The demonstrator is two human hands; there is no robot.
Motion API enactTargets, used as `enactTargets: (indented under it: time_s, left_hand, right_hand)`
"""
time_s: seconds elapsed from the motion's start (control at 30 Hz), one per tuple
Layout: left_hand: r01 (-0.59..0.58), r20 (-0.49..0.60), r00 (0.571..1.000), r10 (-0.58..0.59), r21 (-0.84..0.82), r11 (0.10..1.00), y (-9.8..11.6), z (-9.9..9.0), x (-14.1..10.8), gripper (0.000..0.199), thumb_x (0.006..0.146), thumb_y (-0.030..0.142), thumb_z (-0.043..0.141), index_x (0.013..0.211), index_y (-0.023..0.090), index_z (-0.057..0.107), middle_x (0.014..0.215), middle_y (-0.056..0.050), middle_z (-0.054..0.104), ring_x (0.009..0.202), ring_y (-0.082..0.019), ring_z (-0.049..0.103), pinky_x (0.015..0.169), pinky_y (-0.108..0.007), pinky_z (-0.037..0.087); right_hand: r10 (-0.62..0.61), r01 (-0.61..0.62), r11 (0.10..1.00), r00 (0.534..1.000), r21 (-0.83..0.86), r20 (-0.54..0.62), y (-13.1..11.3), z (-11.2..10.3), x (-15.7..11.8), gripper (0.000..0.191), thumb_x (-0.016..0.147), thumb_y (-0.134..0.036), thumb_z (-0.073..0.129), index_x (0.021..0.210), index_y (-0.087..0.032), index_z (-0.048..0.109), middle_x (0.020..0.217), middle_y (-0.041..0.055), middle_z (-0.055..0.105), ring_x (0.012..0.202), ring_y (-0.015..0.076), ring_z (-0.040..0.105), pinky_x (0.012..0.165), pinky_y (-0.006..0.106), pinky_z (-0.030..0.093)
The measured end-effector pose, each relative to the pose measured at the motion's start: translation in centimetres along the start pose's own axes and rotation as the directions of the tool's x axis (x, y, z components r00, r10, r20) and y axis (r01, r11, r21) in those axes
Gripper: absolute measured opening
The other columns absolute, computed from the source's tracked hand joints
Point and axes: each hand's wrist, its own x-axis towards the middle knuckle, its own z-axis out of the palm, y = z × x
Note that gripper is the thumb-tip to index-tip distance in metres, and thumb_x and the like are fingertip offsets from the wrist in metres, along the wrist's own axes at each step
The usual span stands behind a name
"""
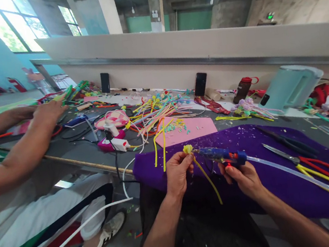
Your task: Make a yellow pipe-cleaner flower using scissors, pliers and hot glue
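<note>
My left hand (179,171) pinches a small yellow flower (187,149), whose yellow stem (208,181) hangs down to the right. In my right hand (242,176) is a blue hot glue gun (221,154), a red light glowing near my fingers. Its nozzle points left and reaches close to the flower; whether they touch cannot be made out. A long clear glue stick (283,171) runs out of the gun's back end. Purple cloth (234,135) lies under the gun. Two yellow strips (162,148) hang over the cloth's left part.
Scissors (322,170) and dark pliers (287,140) lie right on the cloth. Behind are pink paper (184,129), a pile of coloured stems (161,103), a phone (200,84) and a pale blue box (292,88). A power strip (113,142) and a seated person's arms (34,130) are left.
</note>
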Motion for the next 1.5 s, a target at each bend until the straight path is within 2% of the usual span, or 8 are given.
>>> enactTargets:
  time_s: [0.33,0.6,0.83,1.07,1.27,1.4,1.5]
  left_hand:
    - [-0.016,0.0,1.0,0.016,0.018,1.0,-0.12,0.04,0.04,0.022,0.06,0.029,0.073,0.068,0.013,0.06,0.055,0.004,0.056,0.04,-0.004,0.045,0.038,-0.016,0.036]
    - [-0.026,0.005,1.0,0.026,0.025,0.999,-0.08,0.12,-0.04,0.02,0.061,0.029,0.072,0.069,0.014,0.062,0.057,0.003,0.058,0.042,-0.004,0.045,0.039,-0.016,0.036]
    - [-0.049,0.003,0.999,0.049,0.04,0.998,-0.15,0.09,-0.06,0.02,0.061,0.029,0.072,0.069,0.013,0.062,0.057,0.003,0.057,0.042,-0.004,0.045,0.039,-0.017,0.036]
    - [-0.046,-0.001,0.999,0.046,0.054,0.997,-0.21,0.04,-0.05,0.02,0.063,0.029,0.071,0.07,0.014,0.061,0.055,0.003,0.056,0.041,-0.005,0.045,0.039,-0.017,0.036]
    - [-0.06,0.016,0.998,0.059,0.067,0.996,-0.05,0.22,-0.22,0.018,0.062,0.028,0.071,0.071,0.014,0.062,0.056,0.003,0.057,0.043,-0.006,0.048,0.041,-0.018,0.037]
    - [-0.06,0.052,0.997,0.056,0.074,0.995,0.18,0.32,-0.38,0.017,0.066,0.029,0.067,0.073,0.014,0.064,0.061,0.001,0.062,0.046,-0.008,0.053,0.041,-0.018,0.038]
    - [-0.043,0.062,0.997,0.039,0.064,0.997,0.24,0.2,-0.35,0.017,0.067,0.029,0.067,0.073,0.013,0.063,0.064,-0.001,0.064,0.044,-0.007,0.051,0.039,-0.018,0.038]
  right_hand:
    - [0.007,-0.008,0.998,1.0,-0.059,-0.014,0.18,0.14,-0.03,0.022,0.087,-0.032,0.046,0.08,-0.015,0.058,0.056,-0.0016,0.049,0.051,0.0115,0.045,0.053,0.025,0.035]
    - [0.014,-0.016,0.99,1.0,-0.141,-0.012,0.11,0.07,0.04,0.026,0.087,-0.033,0.045,0.07,-0.015,0.056,0.052,-0.002,0.048,0.049,0.0109,0.045,0.051,0.024,0.034]
    - [0.037,-0.036,0.982,0.999,-0.185,0.003,0.45,0.06,-0.02,0.027,0.086,-0.035,0.045,0.073,-0.015,0.057,0.052,-0.0018,0.048,0.05,0.0116,0.045,0.052,0.025,0.036]
    - [0.04,-0.041,0.964,0.999,-0.261,-0.012,0.5,0.06,-0.12,0.033,0.084,-0.04,0.045,0.062,-0.017,0.054,0.055,0.0005,0.051,0.052,0.0126,0.047,0.051,0.024,0.038]
    - [0.02,-0.025,0.967,1.0,-0.254,-0.021,0.21,0.21,0.15,0.029,0.084,-0.039,0.046,0.071,-0.016,0.057,0.052,-0.0014,0.047,0.049,0.0119,0.044,0.05,0.024,0.037]
    - [0.014,-0.019,0.969,1.0,-0.245,-0.021,0.44,0.2,0.12,0.03,0.084,-0.039,0.047,0.067,-0.016,0.056,0.052,-0.0013,0.048,0.048,0.0111,0.043,0.048,0.023,0.036]
    - [0.02,-0.022,0.97,1.0,-0.242,-0.008,0.48,0.22,0.06,0.031,0.085,-0.039,0.046,0.066,-0.016,0.055,0.055,-0.0006,0.049,0.05,0.0111,0.044,0.049,0.023,0.037]
